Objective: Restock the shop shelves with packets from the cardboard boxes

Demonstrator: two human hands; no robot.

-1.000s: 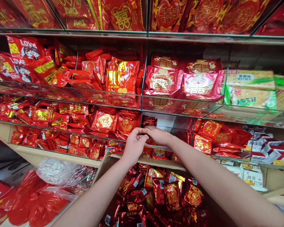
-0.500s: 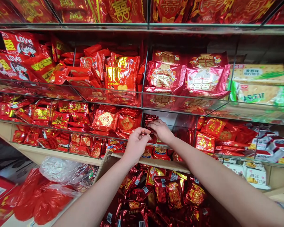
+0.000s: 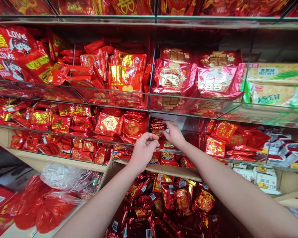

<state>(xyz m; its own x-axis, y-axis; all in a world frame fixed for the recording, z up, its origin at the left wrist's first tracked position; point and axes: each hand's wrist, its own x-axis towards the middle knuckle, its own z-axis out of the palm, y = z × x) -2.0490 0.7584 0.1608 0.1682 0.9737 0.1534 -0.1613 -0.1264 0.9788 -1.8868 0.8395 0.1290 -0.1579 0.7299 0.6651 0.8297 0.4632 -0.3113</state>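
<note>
- Two bare hands, both mine, meet at a low shelf compartment (image 3: 188, 123) in the head view, forearms reaching over an open cardboard box (image 3: 171, 170).
- My right hand (image 3: 174, 134) is inside the compartment, fingers bent at the right end of a small stack of dark red packets (image 3: 156, 126); whether it grips them or only touches them, I cannot tell.
- My left hand (image 3: 146, 148) is just beside it at the shelf's front edge, fingers curled and thumb close to the forefinger; I cannot tell whether anything is pinched there.
- Below my arms, shiny wrapped snacks (image 3: 183, 202) in dark red and gold lie jumbled in the box, some with barcodes showing.
- To the left of the stack, past a divider, sit bright red square packets (image 3: 110, 123); pink-red packets (image 3: 174, 75) line the shelf above.
- At lower left, red plastic bags (image 3: 46, 211) lie near a clear bag (image 3: 58, 177).
</note>
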